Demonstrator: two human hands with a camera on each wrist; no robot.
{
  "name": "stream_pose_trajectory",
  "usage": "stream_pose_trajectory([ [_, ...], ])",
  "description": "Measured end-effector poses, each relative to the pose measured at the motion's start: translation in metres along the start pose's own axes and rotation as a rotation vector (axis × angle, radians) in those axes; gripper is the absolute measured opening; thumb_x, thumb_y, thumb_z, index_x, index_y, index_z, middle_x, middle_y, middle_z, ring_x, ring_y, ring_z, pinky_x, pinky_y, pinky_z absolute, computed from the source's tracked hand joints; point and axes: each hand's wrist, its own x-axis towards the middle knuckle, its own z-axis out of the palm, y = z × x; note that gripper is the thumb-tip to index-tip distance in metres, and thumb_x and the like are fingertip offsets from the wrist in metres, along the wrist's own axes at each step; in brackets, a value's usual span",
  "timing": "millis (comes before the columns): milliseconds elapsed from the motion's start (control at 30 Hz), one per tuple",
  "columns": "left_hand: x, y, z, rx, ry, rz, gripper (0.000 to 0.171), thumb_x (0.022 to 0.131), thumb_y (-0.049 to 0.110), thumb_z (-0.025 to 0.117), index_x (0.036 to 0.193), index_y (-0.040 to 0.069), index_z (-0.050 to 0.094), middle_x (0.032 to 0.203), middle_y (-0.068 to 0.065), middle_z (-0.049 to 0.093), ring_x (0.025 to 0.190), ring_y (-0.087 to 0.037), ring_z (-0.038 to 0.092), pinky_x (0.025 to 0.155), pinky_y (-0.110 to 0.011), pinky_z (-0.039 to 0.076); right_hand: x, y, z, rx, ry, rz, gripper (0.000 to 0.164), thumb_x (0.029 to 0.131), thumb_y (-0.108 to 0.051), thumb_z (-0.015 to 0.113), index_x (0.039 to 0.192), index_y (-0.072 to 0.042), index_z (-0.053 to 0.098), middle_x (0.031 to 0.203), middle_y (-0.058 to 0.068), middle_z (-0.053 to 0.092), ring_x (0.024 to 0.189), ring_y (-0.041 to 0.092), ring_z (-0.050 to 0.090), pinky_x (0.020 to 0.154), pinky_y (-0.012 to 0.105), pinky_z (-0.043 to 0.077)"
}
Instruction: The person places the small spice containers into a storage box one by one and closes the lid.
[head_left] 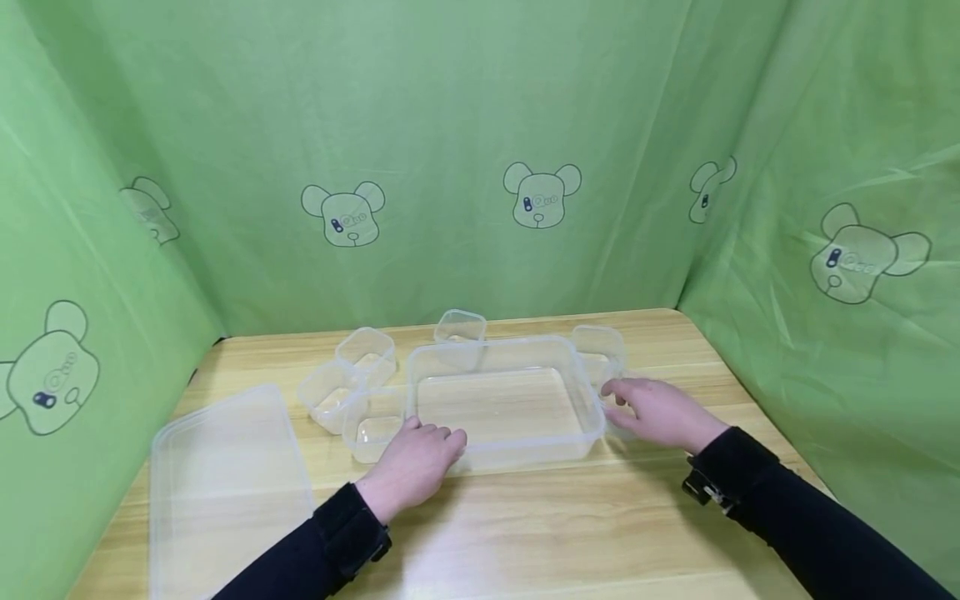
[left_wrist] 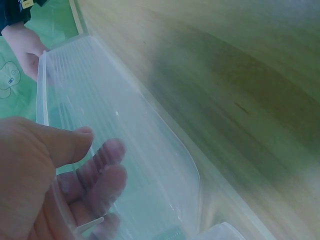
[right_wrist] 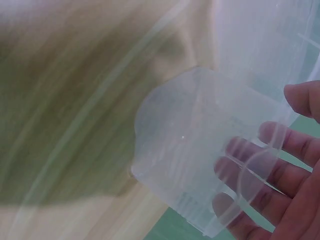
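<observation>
In the head view a large clear plastic container (head_left: 510, 454) stands on the table. My left hand (head_left: 420, 458) grips its near wall. The left wrist view shows the thumb on the near side of that wall (left_wrist: 145, 165) and curled fingers visible through it. My right hand (head_left: 660, 411) is by the container's right end, at a small clear cup (right_wrist: 175, 125). Seen through the cup's clear plastic, those fingers (right_wrist: 280, 175) extend loosely, with the thumb apart from them near the rim. In the head view the hand largely hides this cup.
Small clear cups stand around the large container: one behind it (head_left: 461, 325), one at its back right (head_left: 600, 340) and several at its left, including a cup (head_left: 375, 417) against its side. A flat clear lid (head_left: 225, 492) lies front left. Green curtains (head_left: 450, 125) enclose the wooden table (head_left: 555, 533).
</observation>
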Motion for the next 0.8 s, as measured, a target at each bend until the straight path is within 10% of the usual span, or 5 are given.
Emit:
stream_pose_trajectory([
  [800, 0.0, 0.001, 0.0, -0.012, -0.005, -0.011, 0.018, 0.103, 0.028, 0.055, 0.09, 0.017, 0.053, 0.071, 0.005, 0.058, 0.066, -0.014, 0.06, 0.061, -0.025, 0.025, -0.004, 0.001, 0.012, -0.009, -0.012, -0.025, 0.03, 0.094, -0.015, 0.068, 0.121, -0.001, 0.065, 0.091, 0.006, 0.072, 0.079, 0.021, 0.068, 0.074, 0.045, 0.058],
])
